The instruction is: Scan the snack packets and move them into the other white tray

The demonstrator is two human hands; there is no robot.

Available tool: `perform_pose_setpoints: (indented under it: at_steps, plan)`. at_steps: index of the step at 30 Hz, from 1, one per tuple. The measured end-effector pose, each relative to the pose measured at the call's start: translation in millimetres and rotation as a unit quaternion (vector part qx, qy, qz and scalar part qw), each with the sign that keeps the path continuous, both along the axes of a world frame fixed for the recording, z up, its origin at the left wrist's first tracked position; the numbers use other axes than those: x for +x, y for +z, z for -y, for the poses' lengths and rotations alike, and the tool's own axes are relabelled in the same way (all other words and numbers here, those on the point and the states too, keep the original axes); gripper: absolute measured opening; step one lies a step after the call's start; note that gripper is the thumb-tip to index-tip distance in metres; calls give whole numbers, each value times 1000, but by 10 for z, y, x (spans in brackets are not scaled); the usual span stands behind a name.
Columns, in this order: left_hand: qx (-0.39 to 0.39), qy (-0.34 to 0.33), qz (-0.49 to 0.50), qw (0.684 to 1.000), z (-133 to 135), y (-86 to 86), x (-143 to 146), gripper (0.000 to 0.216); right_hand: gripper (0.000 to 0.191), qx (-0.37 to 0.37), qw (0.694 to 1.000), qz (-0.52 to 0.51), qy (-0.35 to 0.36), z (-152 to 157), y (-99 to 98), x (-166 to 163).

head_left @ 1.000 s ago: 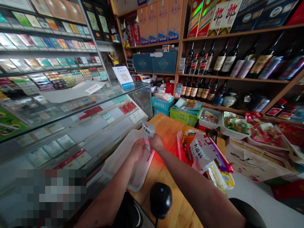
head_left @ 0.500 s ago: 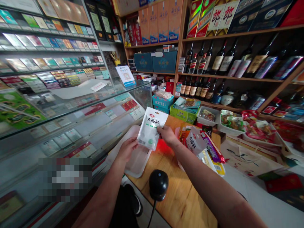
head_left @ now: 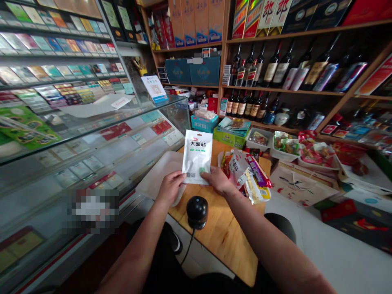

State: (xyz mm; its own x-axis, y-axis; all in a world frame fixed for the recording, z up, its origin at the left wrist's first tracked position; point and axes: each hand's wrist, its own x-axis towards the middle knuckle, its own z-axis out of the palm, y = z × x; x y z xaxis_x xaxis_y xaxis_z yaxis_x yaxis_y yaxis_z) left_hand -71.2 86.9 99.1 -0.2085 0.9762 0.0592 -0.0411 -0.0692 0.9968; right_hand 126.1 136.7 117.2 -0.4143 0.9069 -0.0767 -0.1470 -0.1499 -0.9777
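A white snack packet (head_left: 197,155) with dark lettering stands upright in front of me, held by both hands at its bottom edge. My left hand (head_left: 170,188) pinches its lower left corner. My right hand (head_left: 218,180) grips its lower right corner. Just below the packet a black round barcode scanner (head_left: 197,211) sits on the wooden table (head_left: 226,232), its cable hanging off the near edge. A white plastic tray (head_left: 157,177) lies on the table to the left of my left hand.
A pile of snack packets (head_left: 249,175) lies on the table right of my right hand. A glass display counter (head_left: 92,139) of cigarette packs runs along the left. Wine bottles (head_left: 269,73) fill wooden shelves behind; bins of snacks (head_left: 288,147) sit further right.
The packet has come up from over the tray and been turned upright and flat toward me. My left hand, free half a second ago, has taken hold of its corner again.
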Motion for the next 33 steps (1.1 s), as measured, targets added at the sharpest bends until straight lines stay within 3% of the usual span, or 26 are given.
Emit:
perform_pose_setpoints:
  at_steps: [5, 17, 25, 33]
  plan:
    - [-10, -13, 23, 1000, 54, -23, 137, 34, 32, 24, 1000, 8, -9, 46, -130, 143]
    - [33, -58, -73, 995, -98, 4, 124, 36, 33, 102, 987, 99, -68, -6, -285, 270]
    - [16, -82, -160, 984, -149, -270, 137, 36, 23, 191, 933, 287, -107, 11, -511, 419]
    - [-4, -90, -235, 968, -257, -536, 137, 34, 15, 186, 881, 412, -139, 83, -583, 412]
